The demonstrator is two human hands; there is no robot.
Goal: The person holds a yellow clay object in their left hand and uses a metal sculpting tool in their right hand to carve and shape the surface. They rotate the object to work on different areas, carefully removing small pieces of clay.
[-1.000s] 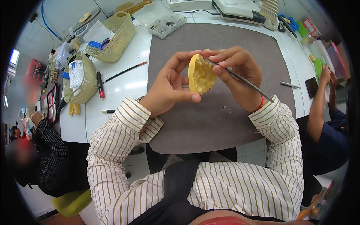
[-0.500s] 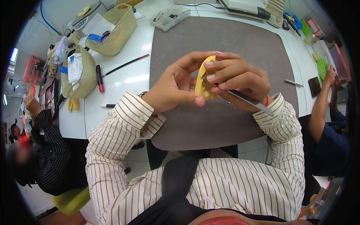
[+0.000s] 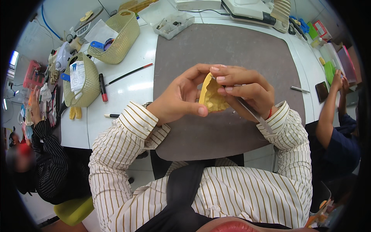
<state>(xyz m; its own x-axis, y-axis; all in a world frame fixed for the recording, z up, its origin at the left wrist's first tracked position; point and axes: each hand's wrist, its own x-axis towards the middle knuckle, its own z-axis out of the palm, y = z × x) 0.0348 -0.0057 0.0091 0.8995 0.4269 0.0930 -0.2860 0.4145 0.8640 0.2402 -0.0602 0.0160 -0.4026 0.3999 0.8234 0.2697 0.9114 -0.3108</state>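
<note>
Above the grey-brown mat [image 3: 216,139], a yellow dental cast [image 3: 213,99] is held up and tilted, its toothed side turned toward the right. My left hand [image 3: 178,94] grips it from the left, with the thumb at its lower edge and the fingers curled round its far side. My right hand [image 3: 253,86] is closed on a slim metal carving knife [image 3: 252,112]. The knife's broad end points down toward my right cuff, while its working end is largely hidden by the fingers near the cast's upper rim. Right fingertips rest against that rim.
Left of the mat lie a red-black marker [image 3: 102,87], a thin brush [image 3: 129,74] and two woven baskets [image 3: 121,38]. A clear compartment box [image 3: 174,28] stands behind. To the right are a metal rod [image 3: 300,89] and a phone [image 3: 321,92]. People sit on both sides.
The cast has turned so that more of its inner side shows. My right fingers and the knife have shifted toward its upper rim. Both hands sit slightly lower in the picture.
</note>
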